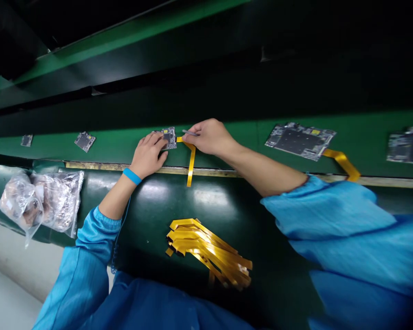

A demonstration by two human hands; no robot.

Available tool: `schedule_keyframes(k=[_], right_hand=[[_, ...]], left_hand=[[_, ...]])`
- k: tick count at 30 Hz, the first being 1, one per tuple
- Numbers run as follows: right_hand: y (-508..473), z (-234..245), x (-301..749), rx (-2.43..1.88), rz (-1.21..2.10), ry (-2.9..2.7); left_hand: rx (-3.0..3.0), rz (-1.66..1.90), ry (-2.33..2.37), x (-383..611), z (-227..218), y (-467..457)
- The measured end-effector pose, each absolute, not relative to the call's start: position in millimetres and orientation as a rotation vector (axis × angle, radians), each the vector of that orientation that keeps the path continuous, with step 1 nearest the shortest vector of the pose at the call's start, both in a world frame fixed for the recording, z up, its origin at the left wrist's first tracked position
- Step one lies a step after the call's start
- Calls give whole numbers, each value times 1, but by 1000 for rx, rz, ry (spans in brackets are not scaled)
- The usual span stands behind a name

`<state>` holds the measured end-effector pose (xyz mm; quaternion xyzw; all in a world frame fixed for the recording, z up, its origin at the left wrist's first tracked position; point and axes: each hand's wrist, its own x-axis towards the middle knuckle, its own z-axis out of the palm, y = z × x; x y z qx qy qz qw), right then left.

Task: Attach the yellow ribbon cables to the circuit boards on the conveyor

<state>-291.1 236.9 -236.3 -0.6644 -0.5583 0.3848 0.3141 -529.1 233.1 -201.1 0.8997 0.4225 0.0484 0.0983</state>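
In the head view, a small circuit board (pixel 171 136) lies on the green belt with my left hand (pixel 148 153) over its left part, the fingers gripping it. A yellow ribbon cable (pixel 191 167) meets the board's right edge and bends down over the belt's near edge. My right hand (pixel 211 136) pinches a slim grey tool (pixel 192 133) just above the cable, close to where it joins the board; the tool's exact kind is unclear. The fingertips of that hand are near the cable, and whether they touch it I cannot tell.
More boards lie along the belt: several to the left, such as one board (pixel 85 141), and a larger-looking one (pixel 298 141) at right with its own ribbon cable (pixel 342 162). Nearer me are a pile of yellow ribbon cables (pixel 206 250) and clear plastic bags (pixel 60 197).
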Motion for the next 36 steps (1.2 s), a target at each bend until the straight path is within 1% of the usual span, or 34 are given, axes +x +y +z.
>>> schedule_keyframes(k=[4, 21, 28, 36], right_hand=[[237, -240, -286, -1793, 982, -1456], [237, -229, -275, -1811, 1068, -1427], [239, -211, -271, -1923, 1170, -1565], [244, -198, -268, -2045, 1054, -1762]], left_hand=[[2670, 147, 1230, -527, -203, 232], [2697, 110, 1141, -521, -205, 233], [2723, 112, 1113, -520, -208, 233], [2739, 120, 1076, -513, -213, 231]])
